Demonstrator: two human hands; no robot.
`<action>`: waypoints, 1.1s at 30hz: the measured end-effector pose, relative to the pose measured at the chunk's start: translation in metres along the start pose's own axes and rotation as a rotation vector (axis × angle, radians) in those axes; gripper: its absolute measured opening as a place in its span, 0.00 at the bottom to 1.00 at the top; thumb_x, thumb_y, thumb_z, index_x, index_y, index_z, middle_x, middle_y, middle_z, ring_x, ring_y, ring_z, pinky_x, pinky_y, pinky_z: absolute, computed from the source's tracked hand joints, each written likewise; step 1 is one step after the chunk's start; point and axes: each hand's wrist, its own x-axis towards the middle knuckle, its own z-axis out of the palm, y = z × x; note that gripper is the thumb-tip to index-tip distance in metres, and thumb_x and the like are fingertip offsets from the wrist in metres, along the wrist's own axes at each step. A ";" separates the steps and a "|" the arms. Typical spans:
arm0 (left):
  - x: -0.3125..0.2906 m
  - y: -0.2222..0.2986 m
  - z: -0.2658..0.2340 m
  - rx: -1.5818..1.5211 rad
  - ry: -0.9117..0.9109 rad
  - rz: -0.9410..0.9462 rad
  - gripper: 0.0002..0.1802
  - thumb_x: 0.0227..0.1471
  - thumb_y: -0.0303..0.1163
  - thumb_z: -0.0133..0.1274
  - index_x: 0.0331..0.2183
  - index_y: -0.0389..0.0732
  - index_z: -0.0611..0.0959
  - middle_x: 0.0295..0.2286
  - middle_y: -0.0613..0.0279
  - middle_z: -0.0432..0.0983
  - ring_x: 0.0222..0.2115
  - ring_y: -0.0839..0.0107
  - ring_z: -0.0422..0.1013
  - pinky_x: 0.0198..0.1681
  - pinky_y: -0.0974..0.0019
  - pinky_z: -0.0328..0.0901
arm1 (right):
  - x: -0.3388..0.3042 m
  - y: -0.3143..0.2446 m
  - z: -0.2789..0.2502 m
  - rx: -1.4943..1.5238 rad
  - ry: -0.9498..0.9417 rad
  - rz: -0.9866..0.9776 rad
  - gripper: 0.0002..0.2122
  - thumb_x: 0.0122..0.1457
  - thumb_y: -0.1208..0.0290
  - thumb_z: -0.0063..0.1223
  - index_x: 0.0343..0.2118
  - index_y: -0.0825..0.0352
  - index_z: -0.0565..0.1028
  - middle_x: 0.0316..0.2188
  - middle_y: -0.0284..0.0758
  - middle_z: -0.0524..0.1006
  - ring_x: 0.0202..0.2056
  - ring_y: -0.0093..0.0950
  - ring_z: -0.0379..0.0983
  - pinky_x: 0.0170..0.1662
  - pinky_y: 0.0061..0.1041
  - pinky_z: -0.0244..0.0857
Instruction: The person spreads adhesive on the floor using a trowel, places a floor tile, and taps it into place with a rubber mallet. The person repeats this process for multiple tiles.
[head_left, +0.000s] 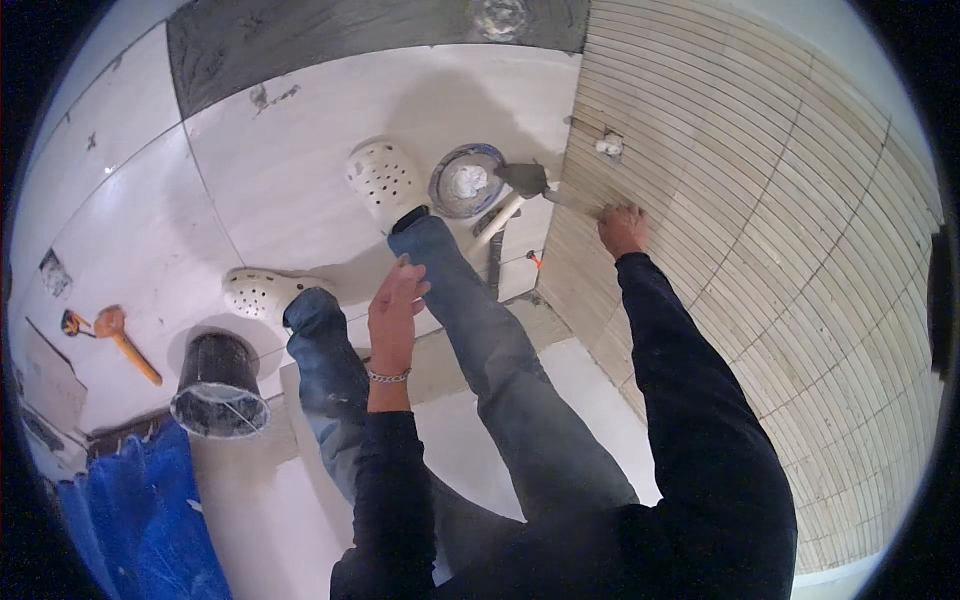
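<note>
"Wall (720, 200) stands on our right; what's left of it?"
"Our floor (310, 150), bearing a bowl (437, 180)."
"And our hands?"
"Our left hand (397, 310) is well apart from the wall, loosely bent; we can't tell if it pinches anything. Our right hand (624, 232) is nearer, at the wall, seemingly gripping a slim tool (574, 204)."
"Its long axis?"
"Sideways, from our right hand leftward, toward the bowl."

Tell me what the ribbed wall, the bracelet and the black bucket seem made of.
Ribbed wall: matt beige, perhaps ceramic or stone, given its streaky tone and straight joints. Bracelet: probably metal; its links shine silvery. Black bucket: likely plastic, smooth and dulled by pale smears.
</note>
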 end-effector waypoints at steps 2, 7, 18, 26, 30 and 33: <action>0.004 -0.014 -0.006 -0.055 -0.033 0.032 0.28 0.62 0.48 0.51 0.56 0.39 0.75 0.47 0.60 0.78 0.41 0.72 0.75 0.41 0.69 0.68 | -0.003 -0.008 -0.009 0.005 0.092 0.007 0.21 0.53 0.53 0.60 0.48 0.58 0.77 0.46 0.36 0.78 0.54 0.41 0.68 0.55 0.46 0.59; -0.002 -0.021 -0.003 -0.131 -0.040 0.092 0.25 0.64 0.41 0.49 0.55 0.33 0.74 0.47 0.57 0.78 0.47 0.72 0.73 0.51 0.70 0.66 | -0.022 -0.021 -0.027 0.143 0.097 -0.065 0.30 0.50 0.53 0.64 0.56 0.57 0.71 0.55 0.39 0.74 0.57 0.40 0.67 0.55 0.46 0.61; -0.190 -0.019 -0.096 0.123 0.558 0.393 0.25 0.57 0.42 0.57 0.52 0.37 0.78 0.46 0.49 0.78 0.44 0.61 0.76 0.47 0.62 0.70 | -0.053 -0.128 -0.139 0.520 0.294 -0.515 0.24 0.61 0.56 0.54 0.56 0.66 0.71 0.51 0.51 0.75 0.53 0.50 0.70 0.56 0.43 0.63; -0.547 -0.146 -0.211 0.627 1.470 -0.154 0.21 0.57 0.34 0.56 0.51 0.38 0.78 0.50 0.48 0.73 0.48 0.56 0.72 0.49 0.58 0.69 | -0.219 -0.344 -0.293 0.794 -0.218 -0.848 0.16 0.64 0.61 0.53 0.49 0.66 0.77 0.41 0.41 0.81 0.42 0.31 0.78 0.47 0.28 0.68; -0.636 -0.204 -0.158 0.703 1.633 -0.432 0.25 0.56 0.36 0.57 0.52 0.33 0.75 0.49 0.45 0.71 0.48 0.56 0.70 0.48 0.58 0.68 | -0.404 -0.414 -0.272 0.710 -0.735 -1.321 0.12 0.59 0.63 0.53 0.38 0.67 0.78 0.37 0.51 0.78 0.38 0.48 0.76 0.41 0.40 0.70; -0.647 -0.249 -0.127 0.131 1.608 -0.506 0.27 0.59 0.39 0.55 0.54 0.31 0.74 0.44 0.47 0.76 0.41 0.59 0.74 0.45 0.60 0.68 | -0.505 -0.439 -0.222 0.618 -0.779 -1.730 0.15 0.56 0.61 0.54 0.36 0.71 0.77 0.35 0.51 0.78 0.41 0.50 0.75 0.47 0.45 0.68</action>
